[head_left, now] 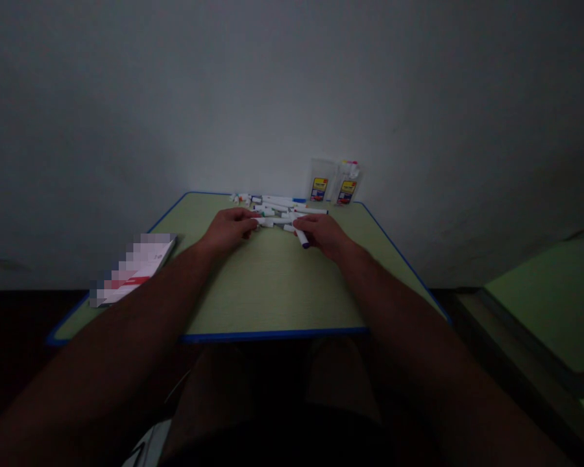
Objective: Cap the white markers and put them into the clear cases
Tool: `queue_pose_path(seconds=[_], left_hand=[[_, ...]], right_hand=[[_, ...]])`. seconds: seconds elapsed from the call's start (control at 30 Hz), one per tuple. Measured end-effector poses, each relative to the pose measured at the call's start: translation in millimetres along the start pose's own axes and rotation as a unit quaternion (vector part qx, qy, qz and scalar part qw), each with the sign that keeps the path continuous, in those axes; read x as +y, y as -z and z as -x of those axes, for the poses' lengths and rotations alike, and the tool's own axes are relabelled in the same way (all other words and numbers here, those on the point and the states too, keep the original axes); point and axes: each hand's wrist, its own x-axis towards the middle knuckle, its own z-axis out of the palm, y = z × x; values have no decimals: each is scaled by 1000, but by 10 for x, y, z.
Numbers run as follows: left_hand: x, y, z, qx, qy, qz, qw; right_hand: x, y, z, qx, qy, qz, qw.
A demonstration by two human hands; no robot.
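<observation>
Several white marker pens point(277, 207) with coloured caps lie in a loose heap at the far middle of a green desk point(272, 285) with a blue edge. My left hand point(230, 228) rests at the heap's left side, fingers curled round the end of a white marker point(265, 221). My right hand point(324, 232) lies at the heap's right side, closed on a white marker with a dark purple cap point(302, 239) that sticks out toward me.
Two clear marker packets point(335, 183) with yellow labels lean against the grey wall at the desk's far right. A white booklet point(133, 269) lies at the desk's left edge. Another green desk point(555, 305) stands to the right.
</observation>
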Motion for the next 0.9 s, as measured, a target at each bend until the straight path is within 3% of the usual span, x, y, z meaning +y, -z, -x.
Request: queue_pose_path(seconds=[0.2,0.47,0.9], left_hand=[[-34,15,-18,2,-11,-29,1000],[-61,10,-37,54,-105,-142,983],[24,-15,48,89,-133,-202,966]], right_hand=[[-20,-20,24,-13,2,-1,1000],[17,-13,-10,-25,14,0,1000],[-15,-40,20,6,0,40,999]])
